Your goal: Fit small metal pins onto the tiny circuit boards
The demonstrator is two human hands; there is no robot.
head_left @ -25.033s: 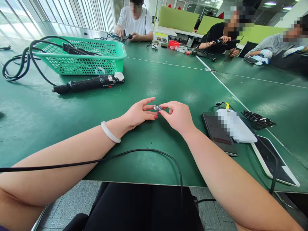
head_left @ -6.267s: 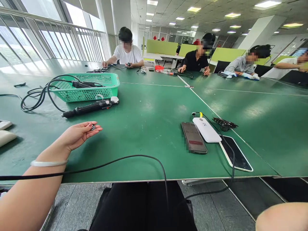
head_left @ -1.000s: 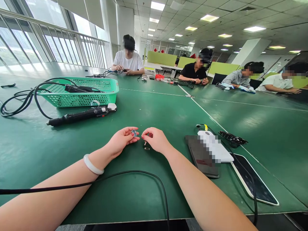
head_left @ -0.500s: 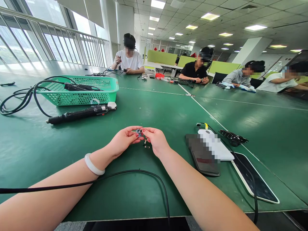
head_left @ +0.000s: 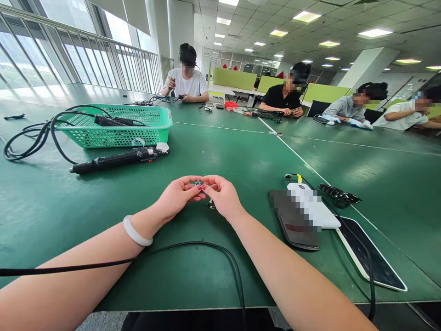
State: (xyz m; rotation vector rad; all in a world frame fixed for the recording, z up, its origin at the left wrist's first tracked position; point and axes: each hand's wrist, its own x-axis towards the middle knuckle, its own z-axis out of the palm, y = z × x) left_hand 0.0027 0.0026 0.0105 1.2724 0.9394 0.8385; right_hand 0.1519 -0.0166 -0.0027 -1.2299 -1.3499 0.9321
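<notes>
Between my fingertips is a small blue-grey part with metal bits [head_left: 198, 183], too small to name exactly. My left hand [head_left: 178, 195] pinches it from the left side, thumb on the near face. My right hand [head_left: 222, 194] closes on it from the right, thumb and fingers meeting the left hand's fingertips and covering much of it. Just below the right hand's fingers, small light metal pieces [head_left: 212, 205] lie on the green tabletop [head_left: 193, 276], partly hidden by that hand.
A black electric screwdriver [head_left: 119, 159] lies before a green basket [head_left: 117, 138] holding cables. At right are a dark phone [head_left: 298, 230], a white power bank [head_left: 319, 209], a white-edged tablet [head_left: 374, 257] and a black clip [head_left: 339, 195]. A black cable [head_left: 165, 248] crosses my left forearm. Several people sit opposite.
My right fingers have moved closer around the small part, thumb now against it, hiding more of it and of the loose pieces. The camera view has shifted slightly.
</notes>
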